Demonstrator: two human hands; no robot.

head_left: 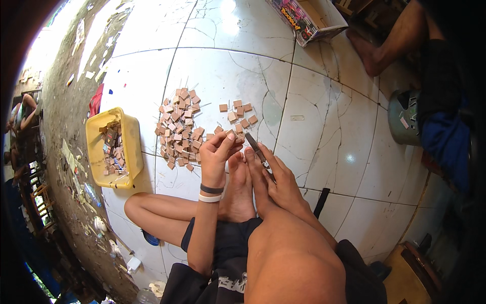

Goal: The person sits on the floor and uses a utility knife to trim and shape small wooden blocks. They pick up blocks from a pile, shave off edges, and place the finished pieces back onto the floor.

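Note:
My left hand (pixel 215 154), a dark and a white band on its wrist, pinches a small brown square block (pixel 240 137) between thumb and fingers. Closed round a dark, narrow, flat bar-like tool (pixel 255 146) is my right hand (pixel 281 183); the tool's tip points up beside the block, and I cannot tell whether they touch. Just left of my left hand lies a heap of similar brown blocks (pixel 177 126), many with thin pale pins sticking out. A smaller loose group of blocks (pixel 238 110) lies beyond my hands. My bare feet (pixel 237 195) are right under them.
At the left stands a yellow plastic tub (pixel 132 147) with more blocks and dark pieces in it. An open printed carton (pixel 304 23) is at the far edge. Another person's leg (pixel 392 43) and a green bucket (pixel 400 124) are at right. Cracked white tiles (pixel 334 152) cover the floor.

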